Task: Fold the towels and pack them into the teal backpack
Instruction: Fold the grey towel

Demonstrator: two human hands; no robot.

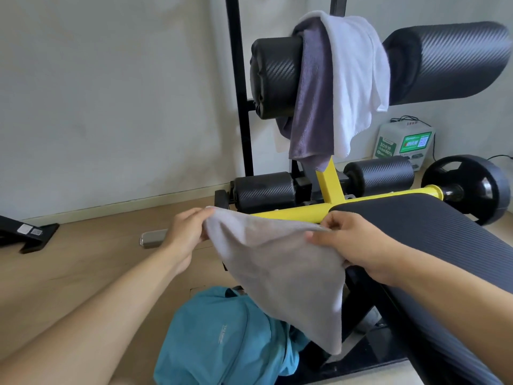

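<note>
left hand (186, 234) pinching grey towel (280, 270) corner | right hand (358, 243) fingers gripping its other corner | towel hanging above teal backpack (222, 337)

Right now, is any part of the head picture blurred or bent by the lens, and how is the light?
Head view: soft, even daylight, no hard shadows; the black uprights bow from wide-angle distortion; the upper right foam roller smears at the edge; both hands and the grey towel look fairly sharp; the green box's print is too small to read.
</note>
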